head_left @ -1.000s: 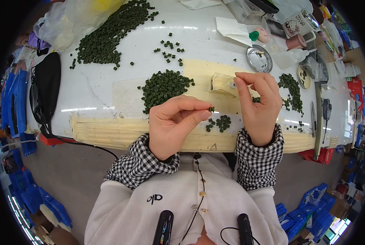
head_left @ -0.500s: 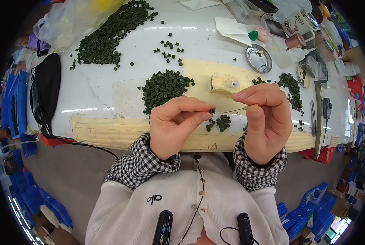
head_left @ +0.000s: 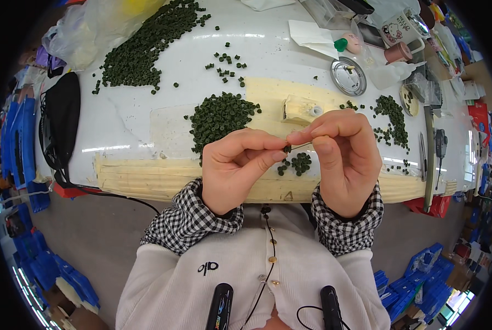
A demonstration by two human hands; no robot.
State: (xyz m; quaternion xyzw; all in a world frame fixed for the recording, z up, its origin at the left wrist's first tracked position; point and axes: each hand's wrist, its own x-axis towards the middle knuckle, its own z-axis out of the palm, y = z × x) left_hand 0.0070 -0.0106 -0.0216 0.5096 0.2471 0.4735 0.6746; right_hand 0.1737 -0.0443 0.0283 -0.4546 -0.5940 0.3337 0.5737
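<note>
My left hand [head_left: 238, 165] is closed in a pinch, with a small dark green piece [head_left: 288, 149] between thumb and forefinger. In my right hand [head_left: 348, 165], also pinched, is a thin needle-like rod [head_left: 301, 146]. Its tip is at the green piece; whether it has entered a hole is too small to tell. Below the fingertips lies a little cluster of green pieces [head_left: 301, 163]. A larger heap of them [head_left: 218, 118] sits just beyond my left hand. Beyond my right hand stands a small tape-covered block [head_left: 298, 110] with a white round part.
More green pieces form a long pile [head_left: 136, 55] at the far left and a smaller pile [head_left: 392, 124] at right. A round metal lid [head_left: 348, 77], a thread spool [head_left: 398, 52] and a mug [head_left: 400, 30] stand far right. A black pouch-like thing [head_left: 61, 121] lies left.
My right hand has moved left, bringing the rod's tip from a short gap up to the green piece. My left hand has stayed nearly still.
</note>
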